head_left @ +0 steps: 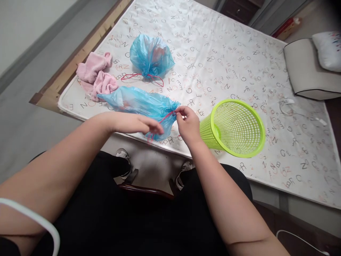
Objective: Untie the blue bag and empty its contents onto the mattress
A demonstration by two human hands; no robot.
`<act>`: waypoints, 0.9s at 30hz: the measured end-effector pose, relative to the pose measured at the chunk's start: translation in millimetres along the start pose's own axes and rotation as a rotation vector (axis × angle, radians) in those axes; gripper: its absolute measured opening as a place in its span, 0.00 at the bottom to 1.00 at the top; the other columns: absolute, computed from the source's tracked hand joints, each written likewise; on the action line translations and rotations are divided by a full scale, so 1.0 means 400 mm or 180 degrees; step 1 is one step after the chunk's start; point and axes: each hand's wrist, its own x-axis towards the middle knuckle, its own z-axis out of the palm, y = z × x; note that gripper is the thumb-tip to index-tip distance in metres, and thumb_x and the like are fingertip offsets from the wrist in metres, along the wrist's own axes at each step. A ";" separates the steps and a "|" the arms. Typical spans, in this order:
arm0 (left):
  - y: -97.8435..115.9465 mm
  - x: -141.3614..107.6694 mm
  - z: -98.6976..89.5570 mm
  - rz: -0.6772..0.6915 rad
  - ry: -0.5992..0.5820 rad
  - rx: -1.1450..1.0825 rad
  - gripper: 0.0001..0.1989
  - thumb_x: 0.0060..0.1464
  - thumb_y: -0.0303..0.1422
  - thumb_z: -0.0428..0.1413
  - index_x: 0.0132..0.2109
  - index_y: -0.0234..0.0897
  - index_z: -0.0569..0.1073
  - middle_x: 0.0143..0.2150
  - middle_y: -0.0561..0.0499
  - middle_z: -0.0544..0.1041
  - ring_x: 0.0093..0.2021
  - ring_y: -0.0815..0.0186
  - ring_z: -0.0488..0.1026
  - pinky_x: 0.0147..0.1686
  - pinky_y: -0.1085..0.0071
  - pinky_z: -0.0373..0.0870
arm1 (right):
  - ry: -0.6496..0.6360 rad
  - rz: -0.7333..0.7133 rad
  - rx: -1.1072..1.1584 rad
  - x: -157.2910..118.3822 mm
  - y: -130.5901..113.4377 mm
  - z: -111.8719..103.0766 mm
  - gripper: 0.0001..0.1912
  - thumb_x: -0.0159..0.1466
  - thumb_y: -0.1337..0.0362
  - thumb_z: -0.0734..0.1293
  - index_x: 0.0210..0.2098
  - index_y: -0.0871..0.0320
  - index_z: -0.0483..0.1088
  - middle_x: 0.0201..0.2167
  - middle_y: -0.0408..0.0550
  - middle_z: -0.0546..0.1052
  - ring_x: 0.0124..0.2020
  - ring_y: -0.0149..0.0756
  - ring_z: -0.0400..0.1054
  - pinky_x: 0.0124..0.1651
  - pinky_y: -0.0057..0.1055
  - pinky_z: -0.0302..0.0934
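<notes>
1. A mattress with a letter print fills most of the view; its near edge runs just in front of the person's knees.
2. A grey cushion lies at the far right edge; a white pillow sits on it.
3. A green mesh basket lies on its side, just right of the hands, mouth turned toward the right.
4. A blue bag lies flat near the front edge; a second, tied blue bag stands behind it; pink cloths lie to their left.
5. The left hand rests on the bag's gathered end, fingers lightly curled, pinching its red drawstring.
6. The right hand pinches the same drawstring at the bag's neck, fingertips closed together.
</notes>
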 end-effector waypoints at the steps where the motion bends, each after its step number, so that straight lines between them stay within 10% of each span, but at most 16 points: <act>1: -0.019 0.000 -0.010 -0.0218 -0.0244 0.0355 0.13 0.44 0.29 0.60 0.39 0.42 0.83 0.41 0.49 0.84 0.46 0.55 0.78 0.48 0.66 0.71 | -0.0002 -0.0044 -0.0067 0.001 0.003 -0.002 0.07 0.66 0.66 0.64 0.39 0.54 0.74 0.41 0.49 0.80 0.44 0.40 0.72 0.54 0.43 0.66; 4: -0.058 0.015 -0.024 -0.0503 0.0089 0.1240 0.08 0.48 0.28 0.58 0.35 0.40 0.82 0.36 0.47 0.82 0.43 0.54 0.78 0.48 0.64 0.69 | -0.0176 -0.0175 -0.0118 0.003 0.004 -0.004 0.08 0.66 0.68 0.63 0.39 0.54 0.75 0.42 0.48 0.80 0.44 0.41 0.72 0.55 0.43 0.66; 8: -0.050 0.039 0.000 0.0515 0.0999 0.1016 0.13 0.59 0.34 0.56 0.49 0.40 0.80 0.48 0.46 0.81 0.44 0.59 0.77 0.49 0.65 0.71 | -0.0611 -0.0314 0.0033 0.001 -0.015 0.007 0.09 0.66 0.68 0.64 0.39 0.53 0.76 0.42 0.46 0.80 0.45 0.39 0.73 0.50 0.39 0.68; 12: -0.041 0.045 0.039 0.1130 0.0871 0.1050 0.16 0.59 0.37 0.60 0.53 0.40 0.79 0.49 0.47 0.82 0.48 0.58 0.77 0.50 0.64 0.71 | -0.0840 -0.0452 0.0154 -0.007 -0.037 0.027 0.07 0.66 0.67 0.65 0.40 0.53 0.76 0.40 0.45 0.81 0.44 0.38 0.74 0.48 0.37 0.68; 20: -0.037 0.034 0.065 0.0835 0.1145 0.1212 0.12 0.63 0.41 0.59 0.39 0.37 0.79 0.34 0.50 0.79 0.35 0.62 0.74 0.37 0.67 0.65 | -0.0020 -0.1326 -0.0541 -0.007 -0.038 0.023 0.03 0.68 0.63 0.69 0.40 0.52 0.76 0.43 0.51 0.76 0.49 0.44 0.70 0.56 0.46 0.65; 27: -0.041 0.031 0.068 0.0830 0.1244 0.1646 0.10 0.62 0.40 0.59 0.42 0.38 0.79 0.39 0.47 0.81 0.40 0.58 0.76 0.38 0.66 0.65 | -0.0542 -0.1439 -0.0531 -0.011 -0.041 0.022 0.06 0.71 0.64 0.67 0.41 0.52 0.77 0.39 0.49 0.79 0.47 0.42 0.71 0.53 0.44 0.66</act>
